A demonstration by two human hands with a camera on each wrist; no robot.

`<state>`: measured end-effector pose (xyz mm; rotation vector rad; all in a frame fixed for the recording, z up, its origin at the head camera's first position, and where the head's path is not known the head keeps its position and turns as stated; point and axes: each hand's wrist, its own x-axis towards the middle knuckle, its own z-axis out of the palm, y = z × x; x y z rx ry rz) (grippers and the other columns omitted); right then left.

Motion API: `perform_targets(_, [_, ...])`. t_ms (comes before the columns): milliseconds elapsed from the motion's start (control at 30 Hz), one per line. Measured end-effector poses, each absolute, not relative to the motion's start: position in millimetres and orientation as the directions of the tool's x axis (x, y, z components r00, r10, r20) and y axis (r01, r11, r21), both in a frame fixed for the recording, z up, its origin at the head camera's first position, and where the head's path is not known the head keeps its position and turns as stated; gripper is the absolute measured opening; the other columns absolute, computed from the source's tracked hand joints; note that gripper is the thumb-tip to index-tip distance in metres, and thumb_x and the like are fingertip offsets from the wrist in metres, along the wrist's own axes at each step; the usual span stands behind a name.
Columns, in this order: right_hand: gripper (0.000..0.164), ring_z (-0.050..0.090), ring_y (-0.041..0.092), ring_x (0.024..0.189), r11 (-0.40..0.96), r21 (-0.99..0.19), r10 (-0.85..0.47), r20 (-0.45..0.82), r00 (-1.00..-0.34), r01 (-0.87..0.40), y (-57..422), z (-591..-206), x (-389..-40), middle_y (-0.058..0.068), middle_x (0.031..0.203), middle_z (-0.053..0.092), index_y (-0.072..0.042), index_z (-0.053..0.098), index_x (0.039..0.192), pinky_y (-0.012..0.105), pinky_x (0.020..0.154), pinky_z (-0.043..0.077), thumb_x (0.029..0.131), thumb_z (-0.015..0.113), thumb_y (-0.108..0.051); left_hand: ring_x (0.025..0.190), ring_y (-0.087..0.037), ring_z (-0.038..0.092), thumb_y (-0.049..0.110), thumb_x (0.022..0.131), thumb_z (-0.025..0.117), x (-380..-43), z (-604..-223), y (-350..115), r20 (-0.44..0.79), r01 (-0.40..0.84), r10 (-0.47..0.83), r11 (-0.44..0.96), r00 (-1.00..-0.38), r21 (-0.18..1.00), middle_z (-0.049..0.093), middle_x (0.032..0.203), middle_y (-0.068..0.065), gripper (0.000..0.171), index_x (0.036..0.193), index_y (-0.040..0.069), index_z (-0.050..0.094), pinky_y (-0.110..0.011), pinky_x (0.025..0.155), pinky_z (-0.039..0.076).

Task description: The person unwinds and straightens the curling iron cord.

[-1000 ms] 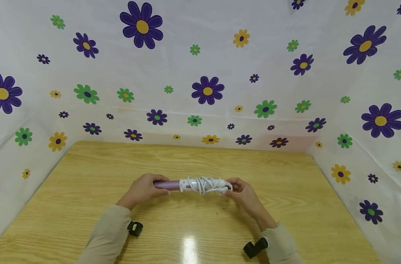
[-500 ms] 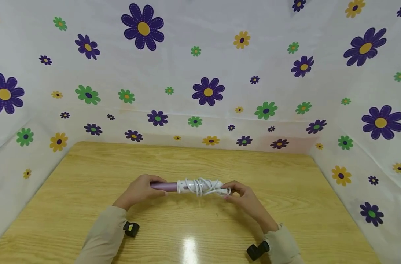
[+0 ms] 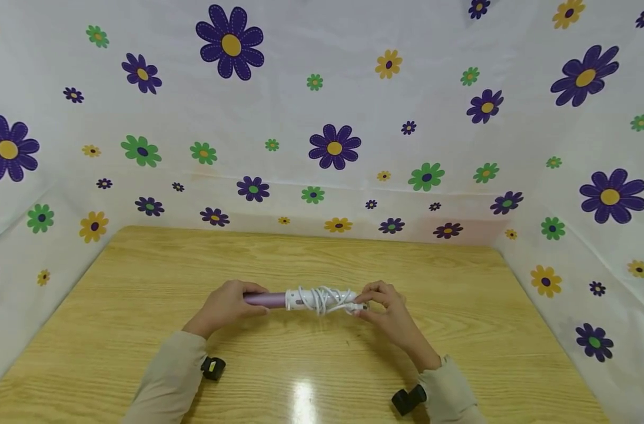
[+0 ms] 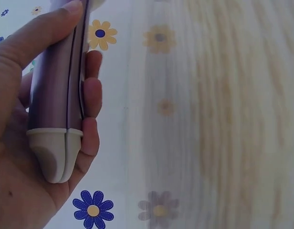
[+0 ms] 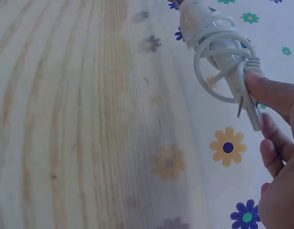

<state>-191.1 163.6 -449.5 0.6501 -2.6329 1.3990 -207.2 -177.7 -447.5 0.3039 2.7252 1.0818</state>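
A curling iron (image 3: 322, 299) with a purple barrel and a white handle is held level above the table. Its barrel (image 4: 54, 90) is split lengthwise and ends in a pale tip. My left hand (image 3: 226, 307) grips the barrel, thumb along one side and fingers curled round the other. White cord (image 5: 223, 52) is wound in loose loops round the handle. At the handle's end my right hand (image 3: 391, 315) pinches the cord's plug (image 5: 245, 93) between thumb and fingers. Metal prongs stick out below the thumb in the right wrist view.
The wood-grain table (image 3: 301, 253) has a shiny light reflection near the front. White cloth with flowers (image 3: 279, 106) walls in the back and both sides. A black wrist camera (image 3: 213, 368) sits at the left cuff, another black wrist camera (image 3: 408, 400) at the right.
The curling iron has shifted slightly left with my left hand. My right fingers have changed their hold at the plug end, where the cord loop showed more before.
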Motion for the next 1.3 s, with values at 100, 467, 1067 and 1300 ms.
perform_targets(100, [0.015, 0.042, 0.013, 0.097, 0.505, -0.718, -0.354, 0.333, -0.874, -0.478, 159, -448, -189, -0.001, 0.099, 0.059, -0.018, 0.07, 0.09, 0.043, 0.086, 0.012, 0.077, 0.073, -0.011, 0.079, -0.013, 0.056, 0.036, 0.072, 0.076, -206, -448, -177, -0.104, 0.12, 0.257, 0.723, -0.961, 0.68, 0.067, 0.099, 0.0, 0.039, 0.106, 0.019, 0.069, -0.031, 0.071, 0.043])
perform_targets(467, [0.008, 0.054, 0.008, 0.085, 0.536, -0.525, -0.522, 0.41, -0.748, -0.661, 121, -425, -182, -0.009, 0.088, 0.063, -0.019, 0.067, 0.08, 0.034, 0.08, 0.02, 0.078, 0.072, -0.013, 0.073, -0.008, 0.054, 0.042, 0.07, 0.077, -212, -444, -160, -0.027, 0.243, 0.322, 0.763, -0.946, 0.599, 0.069, 0.092, 0.005, 0.038, 0.102, 0.022, 0.071, -0.029, 0.068, 0.043])
perform_targets(1067, [0.018, 0.05, -0.002, 0.068, 0.666, -0.491, -0.41, 0.388, -0.826, -0.561, 164, -440, -182, -0.014, 0.075, 0.06, -0.016, 0.067, 0.087, 0.032, 0.079, 0.025, 0.073, 0.077, -0.019, 0.079, -0.015, 0.054, 0.042, 0.071, 0.076, -208, -449, -192, -0.101, 0.087, 0.226, 0.694, -0.969, 0.715, 0.067, 0.099, -0.003, 0.045, 0.108, 0.016, 0.069, -0.029, 0.068, 0.042])
perform_targets(1300, [0.018, 0.054, 0.006, 0.066, 0.758, -0.386, -0.384, 0.389, -0.838, -0.526, 173, -448, -188, -0.007, 0.078, 0.064, -0.012, 0.069, 0.085, 0.039, 0.081, 0.027, 0.07, 0.078, -0.015, 0.078, -0.016, 0.054, 0.042, 0.071, 0.076, -207, -446, -198, -0.086, 0.098, 0.222, 0.702, -0.971, 0.706, 0.066, 0.099, -0.005, 0.046, 0.109, 0.015, 0.068, -0.028, 0.065, 0.042])
